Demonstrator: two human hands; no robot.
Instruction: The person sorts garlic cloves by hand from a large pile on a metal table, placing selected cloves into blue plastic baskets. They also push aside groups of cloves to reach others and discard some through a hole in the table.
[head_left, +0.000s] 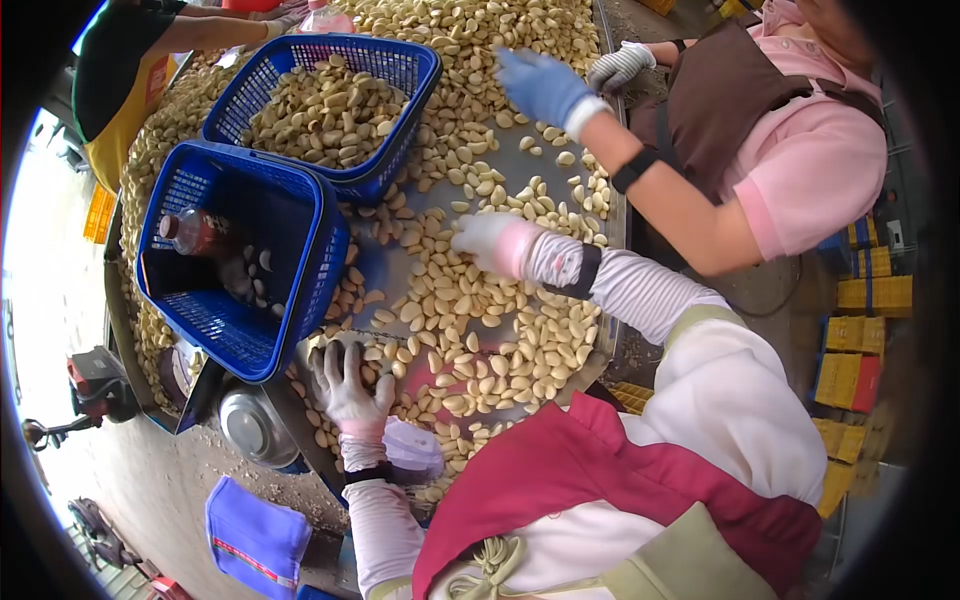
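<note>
Peeled garlic cloves (470,300) lie loose over a metal sorting table (395,270). My left hand (350,385), in a pale glove, rests on cloves near the table's edge with its fingers spread and nothing gripped. Over the middle of the cloves is my right hand (492,242), gloved white and pink. Its fingers are blurred, so I cannot make out whether they hold anything. A translucent purple scoop-like container (412,450) sits beside my left wrist. Just beyond that hand, a tilted blue basket (255,365) holds a bottle (195,232) and a few cloves.
Another blue basket (425,80), filled with darker cloves, stands behind the first. A co-worker's blue-gloved hand (545,90) is over the cloves at the far right; another person (130,80) stands at far left. Yellow crates (875,293) are stacked at right.
</note>
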